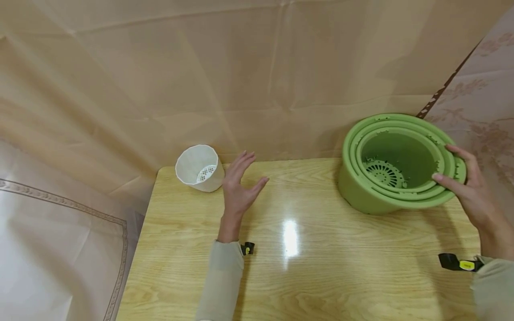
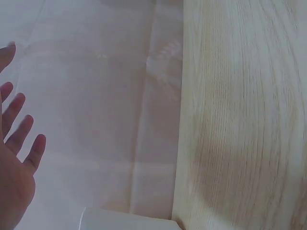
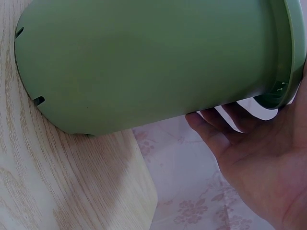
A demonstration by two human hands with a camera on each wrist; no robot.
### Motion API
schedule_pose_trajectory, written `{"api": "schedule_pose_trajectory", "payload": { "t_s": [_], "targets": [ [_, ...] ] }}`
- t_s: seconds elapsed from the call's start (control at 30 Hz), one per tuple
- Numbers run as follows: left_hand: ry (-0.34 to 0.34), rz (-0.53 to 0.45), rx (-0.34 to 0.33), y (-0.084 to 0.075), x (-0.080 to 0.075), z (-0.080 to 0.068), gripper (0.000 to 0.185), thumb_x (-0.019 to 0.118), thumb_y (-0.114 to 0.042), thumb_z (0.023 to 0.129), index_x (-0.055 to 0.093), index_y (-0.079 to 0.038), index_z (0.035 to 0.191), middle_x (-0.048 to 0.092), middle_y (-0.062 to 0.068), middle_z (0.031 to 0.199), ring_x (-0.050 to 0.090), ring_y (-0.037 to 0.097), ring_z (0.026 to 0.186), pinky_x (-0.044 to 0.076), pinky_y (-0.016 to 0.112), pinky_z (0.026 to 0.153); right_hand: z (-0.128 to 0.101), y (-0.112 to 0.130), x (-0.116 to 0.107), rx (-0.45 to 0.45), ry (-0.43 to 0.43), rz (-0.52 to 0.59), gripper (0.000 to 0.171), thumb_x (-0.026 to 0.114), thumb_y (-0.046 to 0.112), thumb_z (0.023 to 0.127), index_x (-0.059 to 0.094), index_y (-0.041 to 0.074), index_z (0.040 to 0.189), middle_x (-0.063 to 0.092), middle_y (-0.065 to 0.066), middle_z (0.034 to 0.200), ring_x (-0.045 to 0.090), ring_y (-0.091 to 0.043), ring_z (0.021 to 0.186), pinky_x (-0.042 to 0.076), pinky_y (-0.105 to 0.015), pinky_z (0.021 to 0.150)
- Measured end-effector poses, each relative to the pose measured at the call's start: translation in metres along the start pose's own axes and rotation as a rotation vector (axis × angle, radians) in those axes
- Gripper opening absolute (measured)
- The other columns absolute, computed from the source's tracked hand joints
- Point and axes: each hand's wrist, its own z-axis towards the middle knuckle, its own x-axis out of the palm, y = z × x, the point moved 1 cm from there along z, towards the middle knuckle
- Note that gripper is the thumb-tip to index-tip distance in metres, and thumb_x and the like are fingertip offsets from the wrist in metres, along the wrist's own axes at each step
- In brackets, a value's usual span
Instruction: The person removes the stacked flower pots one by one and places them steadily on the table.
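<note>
On the right of the head view stands a stack of nested green flower pots, tilted a little, with a slotted round base inside the innermost one. My right hand grips its rim at the right side, thumb over the inner edge and fingers outside. The right wrist view shows the outer green pot wall with fingertips against it and the pot's foot at the tabletop. My left hand is held with fingers spread and holds nothing. Just left of it is a white pot with a perforated bottom, tipped towards me.
The wooden table lies under both hands, its back edge against a beige cloth drape. Pale patterned cloth hangs at the right, and more white cloth is at the left. Each wrist wears a black strap camera.
</note>
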Motion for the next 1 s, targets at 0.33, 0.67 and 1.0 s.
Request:
{"api": "schedule_pose_trajectory", "payload": {
  "t_s": [0.33, 0.67, 1.0],
  "targets": [
    [0.101, 0.021, 0.078, -0.014, 0.014, 0.015, 0.062, 0.091, -0.02, 0.07, 0.066, -0.003, 0.125, 0.063, 0.014, 0.132, 0.049, 0.029, 0.134, 0.037, 0.043, 0.113, 0.0, -0.001, 0.0, -0.014, 0.002, 0.088, 0.073, 0.051, -0.014, 0.095, 0.023, 0.015, 0.155, 0.047, 0.007, 0.124, 0.06, 0.005, 0.103, 0.051, -0.007, 0.075],
    [0.127, 0.042, 0.076, -0.02, 0.017, 0.022, 0.061, 0.089, -0.024, 0.073, 0.066, -0.005, 0.126, 0.061, 0.013, 0.135, 0.047, 0.028, 0.135, 0.037, 0.043, 0.113, 0.001, -0.001, 0.001, -0.019, 0.003, 0.071, 0.073, 0.052, -0.014, 0.095, 0.023, 0.015, 0.155, 0.048, 0.007, 0.124, 0.06, 0.005, 0.103, 0.05, -0.007, 0.075],
    [0.141, 0.061, 0.123, -0.027, 0.025, 0.026, 0.063, 0.09, -0.023, 0.07, 0.066, -0.002, 0.124, 0.062, 0.011, 0.133, 0.048, 0.028, 0.134, 0.037, 0.04, 0.113, 0.001, -0.001, 0.001, -0.009, -0.004, 0.051, 0.073, 0.052, -0.013, 0.095, 0.021, 0.015, 0.156, 0.045, 0.007, 0.126, 0.058, 0.005, 0.104, 0.05, -0.006, 0.075]
  ]
}}
